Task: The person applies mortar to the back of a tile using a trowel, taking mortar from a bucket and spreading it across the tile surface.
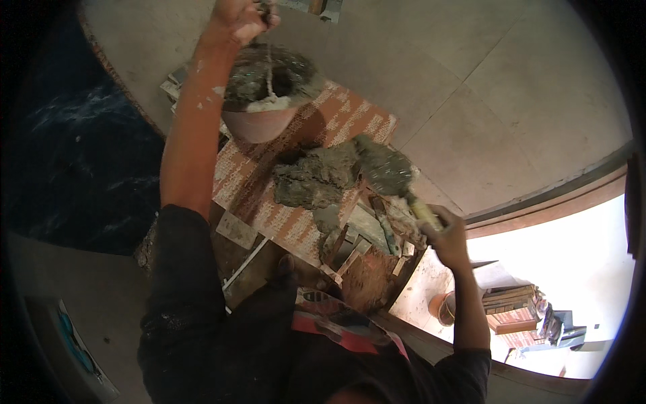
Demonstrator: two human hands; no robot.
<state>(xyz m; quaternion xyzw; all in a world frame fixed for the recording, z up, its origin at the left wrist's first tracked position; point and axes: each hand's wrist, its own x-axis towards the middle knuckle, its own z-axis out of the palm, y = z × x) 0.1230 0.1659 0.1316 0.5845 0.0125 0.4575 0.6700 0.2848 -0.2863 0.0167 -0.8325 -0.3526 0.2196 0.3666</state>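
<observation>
Grey mortar (313,178) is heaped fwd-left of R hand (447,238), the nearer one; trowel (391,174) is gripped there, long axis angled twd heap. Bucket (259,126) is held by its handle (270,67) in L hand (246,21).

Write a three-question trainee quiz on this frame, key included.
1. Which hand grips the trowel?
2. True or false: the mortar heap lies on the patterned board.
3. Fill in: the left hand holds the bucket by its ____.

Key:
1. The right hand.
2. True.
3. Handle.
</observation>
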